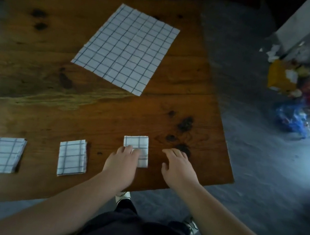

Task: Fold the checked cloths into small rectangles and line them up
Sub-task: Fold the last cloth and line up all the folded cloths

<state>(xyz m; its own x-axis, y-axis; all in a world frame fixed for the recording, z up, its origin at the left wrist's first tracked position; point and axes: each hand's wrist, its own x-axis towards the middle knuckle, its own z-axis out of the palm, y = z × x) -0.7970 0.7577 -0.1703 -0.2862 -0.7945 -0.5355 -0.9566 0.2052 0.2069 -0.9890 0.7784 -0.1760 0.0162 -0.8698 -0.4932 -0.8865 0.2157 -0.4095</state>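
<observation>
Your left hand [122, 160], fingers flat, presses right folded cloth [136, 149] at lower centre. Your right hand [177, 166] relaxed, holds nothing, beside it. Two folded cloths [72, 158] lower left; unfolded checked cloth [126, 48] upper centre on wooden table [33, 80].

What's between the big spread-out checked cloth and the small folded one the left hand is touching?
Nothing: in the head view, only bare wood of the table separates the spread-out cloth from the folded cloth.
</observation>
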